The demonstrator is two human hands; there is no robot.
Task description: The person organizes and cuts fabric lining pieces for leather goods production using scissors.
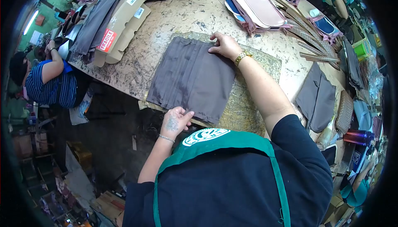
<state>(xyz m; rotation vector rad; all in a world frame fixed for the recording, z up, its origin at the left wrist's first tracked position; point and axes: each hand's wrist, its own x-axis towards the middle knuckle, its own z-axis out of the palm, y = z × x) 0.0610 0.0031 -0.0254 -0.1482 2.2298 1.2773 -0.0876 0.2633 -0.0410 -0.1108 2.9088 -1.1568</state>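
Note:
A dark grey fabric piece (211, 77) with several lengthwise folds lies flat in front of me. Under it is a worn, yellowish mat (257, 81). At the fabric's near edge, my left hand (177, 122) is closed, its thumb and fingers pinching the border. My right hand (227, 46), with a gold watch at the wrist, rests at the far right corner. Its thumb touches the cloth, and a gap shows between thumb and index finger. The undersides of both hands are hidden.
A cardboard box (124, 28) with a FRAGILE label and dark fabric pieces stands at left. Pink panels (257, 7) and brown strips (306, 32) lie at the far right. Another dark piece (317, 98) and a tumbler (356, 137) are right. A person (54, 81) sits at left.

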